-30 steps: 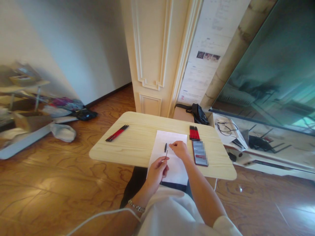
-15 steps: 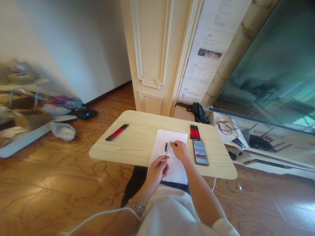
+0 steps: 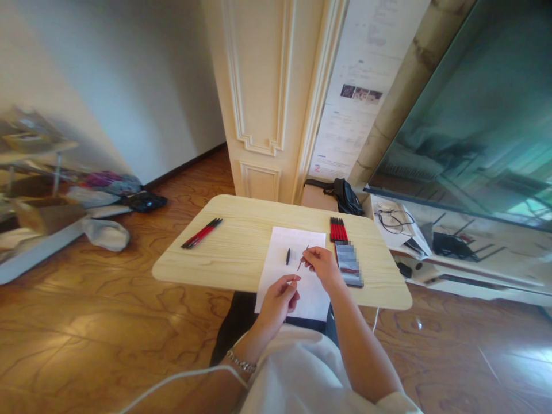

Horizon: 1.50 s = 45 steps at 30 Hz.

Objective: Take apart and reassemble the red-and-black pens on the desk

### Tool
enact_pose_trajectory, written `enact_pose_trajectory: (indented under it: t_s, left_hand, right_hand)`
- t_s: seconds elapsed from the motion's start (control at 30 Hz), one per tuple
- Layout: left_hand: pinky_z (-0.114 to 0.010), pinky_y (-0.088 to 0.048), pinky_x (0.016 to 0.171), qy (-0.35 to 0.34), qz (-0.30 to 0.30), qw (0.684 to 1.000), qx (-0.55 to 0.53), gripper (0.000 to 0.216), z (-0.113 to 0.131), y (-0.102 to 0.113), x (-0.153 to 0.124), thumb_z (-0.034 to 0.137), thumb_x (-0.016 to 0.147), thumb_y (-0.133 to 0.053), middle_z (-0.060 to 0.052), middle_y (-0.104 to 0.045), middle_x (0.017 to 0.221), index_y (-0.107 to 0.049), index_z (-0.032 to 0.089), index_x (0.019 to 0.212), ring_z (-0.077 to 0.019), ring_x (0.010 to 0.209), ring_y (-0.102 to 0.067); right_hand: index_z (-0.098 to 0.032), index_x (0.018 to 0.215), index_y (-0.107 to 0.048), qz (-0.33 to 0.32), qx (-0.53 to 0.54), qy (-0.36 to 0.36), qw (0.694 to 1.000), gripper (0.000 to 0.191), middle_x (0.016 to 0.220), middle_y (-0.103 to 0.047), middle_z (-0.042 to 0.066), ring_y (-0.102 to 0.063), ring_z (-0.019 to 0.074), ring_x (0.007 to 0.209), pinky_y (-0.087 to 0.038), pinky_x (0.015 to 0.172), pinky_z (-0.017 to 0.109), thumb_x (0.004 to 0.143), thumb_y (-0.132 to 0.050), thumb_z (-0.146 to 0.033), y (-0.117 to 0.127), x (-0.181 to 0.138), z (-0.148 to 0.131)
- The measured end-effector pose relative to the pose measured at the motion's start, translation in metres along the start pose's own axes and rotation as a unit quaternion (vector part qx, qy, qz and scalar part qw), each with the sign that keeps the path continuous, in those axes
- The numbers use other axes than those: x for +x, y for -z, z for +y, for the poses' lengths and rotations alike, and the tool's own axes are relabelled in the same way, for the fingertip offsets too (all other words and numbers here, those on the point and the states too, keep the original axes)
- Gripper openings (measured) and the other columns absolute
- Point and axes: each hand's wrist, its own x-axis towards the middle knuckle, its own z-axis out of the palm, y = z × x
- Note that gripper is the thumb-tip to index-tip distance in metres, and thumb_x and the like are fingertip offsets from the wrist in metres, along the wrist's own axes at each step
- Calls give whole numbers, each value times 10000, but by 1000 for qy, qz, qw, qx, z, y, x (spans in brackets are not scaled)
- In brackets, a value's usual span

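Note:
My right hand (image 3: 321, 265) is closed in a pinch on a thin dark pen refill (image 3: 302, 258), which slants down toward my left fingertips. Just below it, my left hand (image 3: 281, 296) has thumb and forefinger pressed together; what lies between them is too small to make out. Both hands are over a sheet of white paper (image 3: 310, 299). On that sheet, left of the refill, rests a short black pen part (image 3: 288, 256).
The paper lies on a pale wooden table (image 3: 241, 253). Several red and black pens (image 3: 202, 234) lie at its left, and more red pens (image 3: 338, 230) sit in a row at the right, above a phone (image 3: 348, 264). A white cable (image 3: 172, 376) crosses my left forearm.
The thin refill that stood up from my left hand is now in my right hand's fingers. My right hand has come slightly lower and closed on it. The view has shifted slightly.

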Motion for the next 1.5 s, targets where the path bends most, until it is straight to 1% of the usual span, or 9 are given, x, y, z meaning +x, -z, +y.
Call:
enact_pose_trajectory:
  t_s: [0.17,0.37,0.53,0.67,0.77,0.83,0.97,1.1,1.5]
  left_hand:
    - [-177,-183,381,0,8,1000,3,370,1,3,1,432,779,-608,31,-517,583,-581,162,1030,-43,403,-368]
    - [-178,-212,392,-5,13,1000,-3,409,2,7,2,422,774,-621,21,-532,604,-591,164,1091,-51,429,-398]
    - [-191,-267,408,-7,33,999,-20,447,0,11,3,392,770,-623,2,-571,615,-588,149,1143,-63,437,-442]
    - [-215,-350,441,0,32,998,-46,500,4,11,2,333,750,-630,-37,-637,678,-549,141,1205,-94,467,-522]
    - [-233,-423,489,3,48,998,-34,529,10,7,-1,321,734,-653,-65,-672,739,-515,159,1218,-128,529,-596]
    - [-264,-475,538,7,59,998,-26,515,13,3,-2,333,727,-668,-73,-683,756,-499,163,1183,-154,568,-634]
    - [-311,-512,539,34,71,997,-2,478,17,-5,-4,395,721,-673,-57,-682,711,-454,175,1085,-178,538,-648]
    - [-250,-447,420,32,50,998,25,452,23,-10,-6,456,714,-654,-8,-647,615,-445,193,1017,-160,444,-601]
    - [-194,-371,350,28,29,995,87,346,29,-11,-6,410,718,-638,41,-586,556,-443,205,917,-117,377,-532]
  right_hand:
    - [-131,666,-673,21,-149,-38,988,285,593,-642,42,-497,98,479,-324,461,213,733,-576,-391,13,32,3]
    - [-160,590,-705,5,-412,-60,909,286,567,-657,75,-590,160,581,-338,535,245,733,-569,-369,4,42,14]
    - [-171,652,-708,39,-460,-21,887,239,674,-686,109,-607,202,690,-346,583,269,735,-588,-359,-2,37,8]
    - [-164,729,-686,52,-350,18,935,321,705,-679,83,-584,167,664,-371,593,256,808,-515,-425,-5,16,2]
    - [-150,796,-671,-34,-151,-5,988,372,699,-659,56,-557,134,590,-388,531,231,821,-490,-474,-12,-11,5]
    - [-150,833,-665,-74,-30,-27,996,334,718,-649,42,-551,125,593,-396,512,221,795,-543,-459,-18,-28,9]
    - [-142,781,-654,-78,131,-67,986,256,663,-615,16,-526,101,550,-405,502,211,734,-645,-394,-24,-49,15]
    - [-144,776,-631,-132,230,-119,957,269,533,-549,-8,-487,111,423,-403,416,239,732,-645,-409,-25,-55,12]
    - [-109,768,-663,-138,266,-132,945,225,556,-578,10,-479,85,429,-368,402,204,696,-690,-321,-21,-52,9]
